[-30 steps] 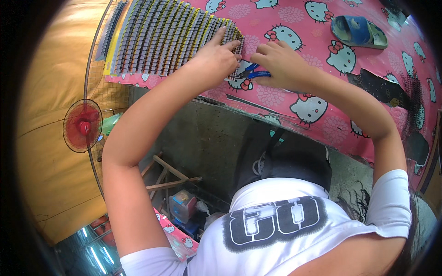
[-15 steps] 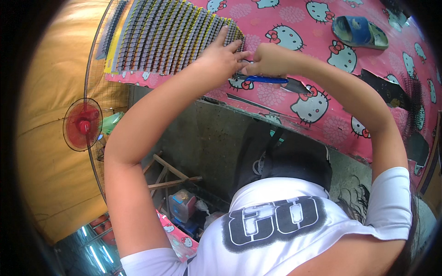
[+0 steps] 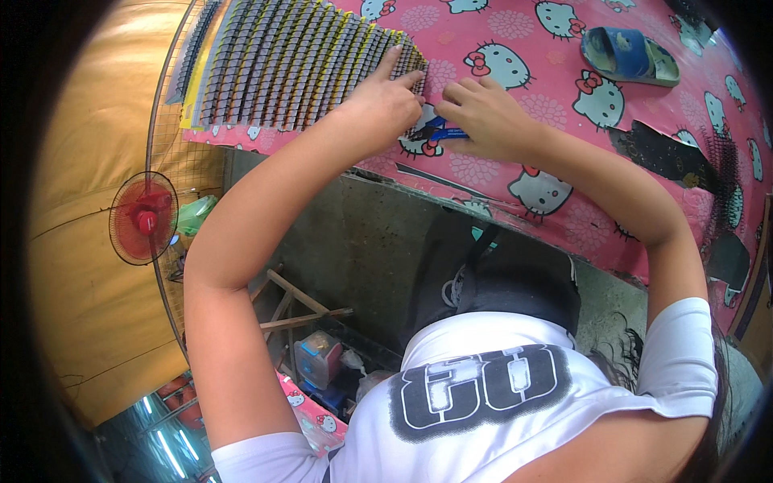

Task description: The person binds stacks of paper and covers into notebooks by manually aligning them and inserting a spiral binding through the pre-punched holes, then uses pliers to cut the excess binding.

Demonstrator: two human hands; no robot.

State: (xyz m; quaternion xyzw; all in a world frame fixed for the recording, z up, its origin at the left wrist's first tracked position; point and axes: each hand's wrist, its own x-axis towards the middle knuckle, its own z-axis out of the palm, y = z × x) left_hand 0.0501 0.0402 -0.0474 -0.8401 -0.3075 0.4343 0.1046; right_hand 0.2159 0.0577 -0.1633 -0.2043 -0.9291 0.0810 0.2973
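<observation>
My left hand [image 3: 386, 109] lies on the near right part of a fan-like array of grey ridged strips [image 3: 274, 68] with yellow between the rows. Its index finger points away along the strips, and the other fingers spread toward their right edge. Just right of that edge is my right hand [image 3: 487, 121], its fingers bent. Blue-handled pliers [image 3: 450, 134] come out from under this hand, handles partly spread and dark jaws toward the strips. The palm hides the rest of the handles.
A pink cat-patterned cover [image 3: 491, 157], torn in places, lies over the table. A blue slipper [image 3: 628, 56] sits at the far right, above a black torn patch [image 3: 664, 153]. A red fan [image 3: 145, 219] stands left by a tan tarpaulin [image 3: 88, 233]. Wooden legs [image 3: 298, 294] show below.
My right hand has turned and opened its fingers somewhat, shifting slightly right. The pliers have drawn left, and their handles now look spread. My left hand stays on the strips, fingers slightly drawn in.
</observation>
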